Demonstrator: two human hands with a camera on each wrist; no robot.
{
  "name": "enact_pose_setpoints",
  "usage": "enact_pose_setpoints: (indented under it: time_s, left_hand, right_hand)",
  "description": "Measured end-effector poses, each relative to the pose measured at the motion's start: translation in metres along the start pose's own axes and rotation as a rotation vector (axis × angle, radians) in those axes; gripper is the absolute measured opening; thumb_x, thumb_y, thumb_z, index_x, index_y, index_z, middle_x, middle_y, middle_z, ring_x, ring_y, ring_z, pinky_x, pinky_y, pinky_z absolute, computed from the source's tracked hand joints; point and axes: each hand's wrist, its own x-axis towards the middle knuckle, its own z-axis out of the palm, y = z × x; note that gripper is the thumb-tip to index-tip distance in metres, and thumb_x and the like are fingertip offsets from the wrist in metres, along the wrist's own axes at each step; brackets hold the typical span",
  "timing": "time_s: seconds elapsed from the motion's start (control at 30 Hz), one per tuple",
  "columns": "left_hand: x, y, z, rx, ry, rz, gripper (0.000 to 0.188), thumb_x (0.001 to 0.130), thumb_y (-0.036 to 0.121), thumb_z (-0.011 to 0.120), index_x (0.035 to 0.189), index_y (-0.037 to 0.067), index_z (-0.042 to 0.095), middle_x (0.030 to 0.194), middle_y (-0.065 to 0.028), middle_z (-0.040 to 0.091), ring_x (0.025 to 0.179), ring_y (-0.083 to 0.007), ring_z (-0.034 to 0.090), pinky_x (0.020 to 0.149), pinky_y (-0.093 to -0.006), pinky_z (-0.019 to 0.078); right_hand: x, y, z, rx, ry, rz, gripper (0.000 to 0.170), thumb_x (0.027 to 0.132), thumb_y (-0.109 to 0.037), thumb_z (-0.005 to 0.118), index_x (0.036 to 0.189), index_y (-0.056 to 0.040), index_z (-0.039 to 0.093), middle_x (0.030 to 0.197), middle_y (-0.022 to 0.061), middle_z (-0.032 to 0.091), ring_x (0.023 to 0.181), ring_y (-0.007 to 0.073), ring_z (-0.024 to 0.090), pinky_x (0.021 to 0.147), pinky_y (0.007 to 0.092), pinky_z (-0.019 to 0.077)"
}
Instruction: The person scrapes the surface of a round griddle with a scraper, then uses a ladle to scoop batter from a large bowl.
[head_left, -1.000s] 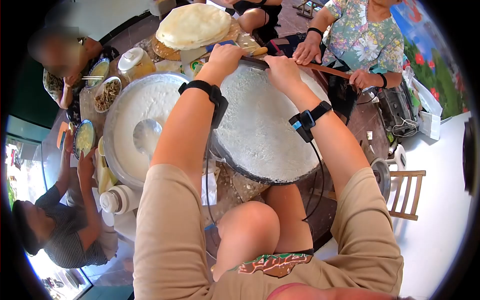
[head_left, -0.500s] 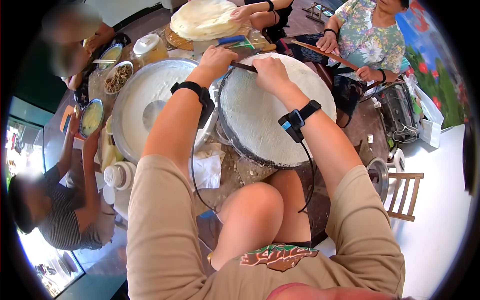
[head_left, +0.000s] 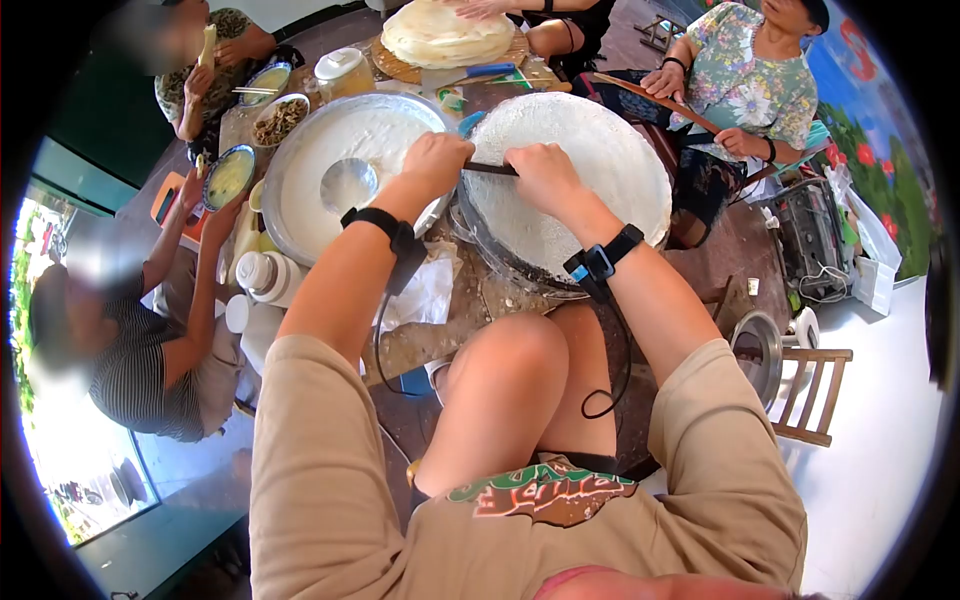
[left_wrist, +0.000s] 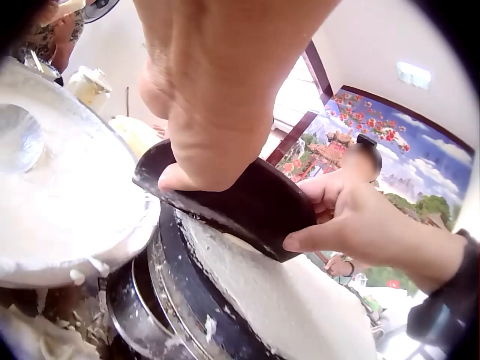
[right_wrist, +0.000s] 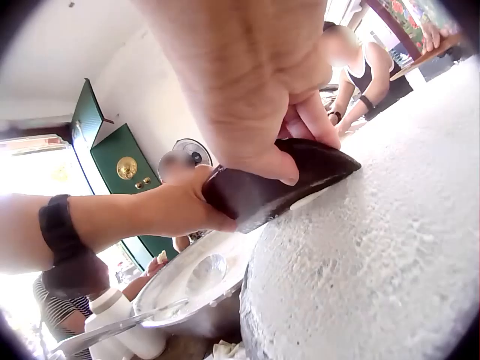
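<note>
Spanning the left edge of a round black griddle (left_wrist: 202, 289), a dark brown, curved, smooth-faced scraper (head_left: 490, 169) sits low against the white batter (head_left: 610, 170) coating it. The left hand (head_left: 438, 163) pinches one end and the right hand (head_left: 543, 172) the other, presumably to keep the long edge even. Just beside stands a wide silver metal basin (head_left: 288, 242), likely for easy reach, a shiny round ladle (head_left: 350, 186) resting inside; farther off, pale round flatbreads (head_left: 450, 38) lie stacked.
</note>
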Motion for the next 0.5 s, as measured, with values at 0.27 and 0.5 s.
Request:
enact_pose_setpoints:
  time_s: [0.27,0.5]
  left_hand:
    - [-0.046,0.054,-0.008,-0.021,0.021,-0.033,0.012,0.066,0.0,0.058,0.075,0.008,0.06,0.078,-0.0105,0.062,0.082,-0.0312,0.061,0.073,-0.0409,0.047]
    - [-0.072,0.093,-0.012,-0.036,0.008,-0.021,0.012,0.065,-0.001,0.059,0.074,0.007,0.06,0.077,-0.0114,0.062,0.082,-0.0317,0.061,0.071,-0.0401,0.0475]
  right_hand:
    - [-0.052,-0.015,-0.017,0.063,-0.008,-0.06,0.009,0.068,-0.004,0.055,0.074,-0.0044,0.063,0.072,0.019,0.064,0.07,0.0358,0.064,0.065,0.0432,0.0516]
    - [-0.096,-0.021,-0.027,0.117,0.007,-0.085,0.009,0.068,-0.001,0.054,0.074,-0.0038,0.06,0.074,0.0176,0.063,0.069,0.0349,0.063,0.064,0.0436,0.0502]
